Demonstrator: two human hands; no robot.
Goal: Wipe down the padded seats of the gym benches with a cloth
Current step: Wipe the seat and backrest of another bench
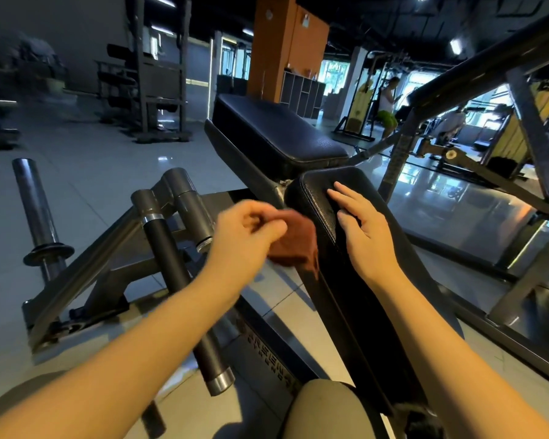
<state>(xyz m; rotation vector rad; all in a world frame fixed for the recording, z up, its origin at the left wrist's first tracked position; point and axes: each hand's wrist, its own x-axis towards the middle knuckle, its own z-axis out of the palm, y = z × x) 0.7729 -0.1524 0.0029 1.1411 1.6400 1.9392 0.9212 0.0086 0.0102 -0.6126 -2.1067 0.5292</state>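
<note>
Centrally, left hand [248,232] grips brown cloth [293,242] vs. pad [324,188] side; right hand [362,229], fingers straight, rests flat on pad top, just beside cloth.

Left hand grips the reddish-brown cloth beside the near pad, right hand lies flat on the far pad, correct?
Not quite. In the head view the right hand lies flat on the near pad, not the far pad. The left hand does grip the reddish-brown cloth beside the near pad.
</note>
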